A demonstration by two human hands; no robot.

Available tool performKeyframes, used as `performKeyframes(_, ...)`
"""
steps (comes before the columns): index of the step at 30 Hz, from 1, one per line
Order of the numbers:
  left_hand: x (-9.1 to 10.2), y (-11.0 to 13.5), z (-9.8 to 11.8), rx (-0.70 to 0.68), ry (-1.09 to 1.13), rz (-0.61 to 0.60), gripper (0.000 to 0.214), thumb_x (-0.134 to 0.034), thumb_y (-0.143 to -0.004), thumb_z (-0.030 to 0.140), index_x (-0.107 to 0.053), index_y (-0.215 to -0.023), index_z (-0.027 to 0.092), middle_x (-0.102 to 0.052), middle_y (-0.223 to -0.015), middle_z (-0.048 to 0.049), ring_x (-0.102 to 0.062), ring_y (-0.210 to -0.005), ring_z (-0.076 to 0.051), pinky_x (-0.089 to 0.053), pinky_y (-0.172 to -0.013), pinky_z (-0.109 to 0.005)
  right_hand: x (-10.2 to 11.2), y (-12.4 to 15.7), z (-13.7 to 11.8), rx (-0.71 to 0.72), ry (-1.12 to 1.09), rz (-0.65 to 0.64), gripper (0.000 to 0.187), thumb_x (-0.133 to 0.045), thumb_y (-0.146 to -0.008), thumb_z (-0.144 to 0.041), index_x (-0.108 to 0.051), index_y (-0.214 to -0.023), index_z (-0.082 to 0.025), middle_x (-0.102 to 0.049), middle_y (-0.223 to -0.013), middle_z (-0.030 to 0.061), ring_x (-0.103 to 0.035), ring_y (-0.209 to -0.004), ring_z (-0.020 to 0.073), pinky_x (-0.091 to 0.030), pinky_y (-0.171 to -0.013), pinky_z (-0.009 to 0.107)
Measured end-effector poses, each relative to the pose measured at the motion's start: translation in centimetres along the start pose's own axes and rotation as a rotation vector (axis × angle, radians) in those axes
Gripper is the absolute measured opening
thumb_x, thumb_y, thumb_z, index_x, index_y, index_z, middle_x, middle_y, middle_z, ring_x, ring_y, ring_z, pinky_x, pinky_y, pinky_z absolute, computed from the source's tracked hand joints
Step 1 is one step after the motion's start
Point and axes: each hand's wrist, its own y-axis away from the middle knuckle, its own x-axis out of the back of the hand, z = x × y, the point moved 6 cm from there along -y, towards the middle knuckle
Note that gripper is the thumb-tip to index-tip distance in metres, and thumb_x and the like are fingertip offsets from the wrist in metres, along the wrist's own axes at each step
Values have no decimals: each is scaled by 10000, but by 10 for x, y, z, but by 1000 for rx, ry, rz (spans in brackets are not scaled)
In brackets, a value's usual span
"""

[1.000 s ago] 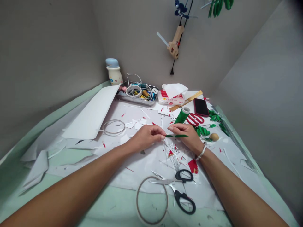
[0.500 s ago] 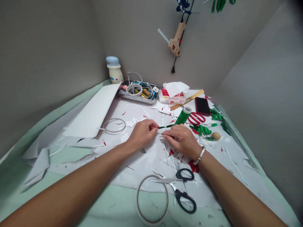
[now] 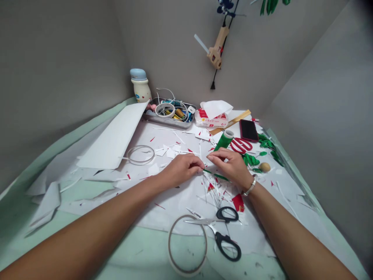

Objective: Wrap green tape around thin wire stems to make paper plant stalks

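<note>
Left hand (image 3: 182, 170): fingers and thumb closed in a tight pinch on one end of a narrow green paper strip (image 3: 218, 176). The strip ran out to the right, tilted slightly downward, and appeared to be held above the litter. Right hand (image 3: 230, 167), a metal bracelet (image 3: 250, 186) at the wrist, was just beside the strip, with fingers (image 3: 214, 154) loosely curled and partly open. Whether they had hold of the strip could not be told, as the underside of the hand was hidden.

Positions taken from the black-handled scissors (image 3: 201, 221): the hands and strip lay directly beyond them, a bundle of thin white slivers (image 3: 214, 190) between. A green roll (image 3: 223, 140) stood farther beyond, and a red paper scrap (image 3: 238, 202) lay just beside them.

Judgement: a strip this thin seemed best handled with a firm pinch at one end and light support along its length, away from the slivers, to avoid creasing or snagging.
</note>
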Motion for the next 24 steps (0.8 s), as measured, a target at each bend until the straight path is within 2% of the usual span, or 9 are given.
performKeyframes(3, 2, 0, -6, 91, 192, 36, 124, -580, -774, 237, -683, -821, 185, -667, -751, 8, -591, -705, -123, -436, -668, -232, -1, -1, 10, -63, -51, -9, 181, -583, -850, -312, -727, -826, -205, -678, -767, 25, -598, -711, 158, -449, -673, 276)
performKeyframes(8, 12, 0, -16, 195, 351, 177, 170, -616, -757, 294, -674, -854, 167, -662, -711, 5, -594, -656, -112, -441, -623, -225, -13, 3, 4, 7, 29, -56, 161, -579, -847, -248, -738, -840, -221, -715, -830, 26, -625, -753, 162, -453, -720, 283)
performKeyframes(15, 24, 2, -19, 220, 106, 329, 178, -596, -760, 293, -681, -858, 170, -693, -793, -27, -619, -707, -151, -468, -672, -266, -32, 10, -16, 223, 303, -207, 165, -567, -875, -292, -723, -889, -241, -617, -673, 9, -544, -687, 146, -356, -680, 289)
performKeyframes(20, 26, 2, -14, 154, -145, 369, 156, -571, -786, 260, -678, -880, 196, -694, -811, -15, -616, -748, -156, -460, -709, -270, -27, 12, -24, 330, 381, -177, 193, -536, -898, -307, -711, -931, -234, -614, -741, 27, -532, -739, 151, -312, -685, 298)
performKeyframes(24, 26, 3, -12, 136, -219, 373, 155, -573, -794, 244, -677, -901, 203, -701, -824, -9, -622, -747, -148, -458, -711, -262, -24, 13, -29, 352, 400, -153, 182, -542, -892, -289, -711, -916, -224, -575, -700, 16, -504, -699, 145, -296, -664, 300)
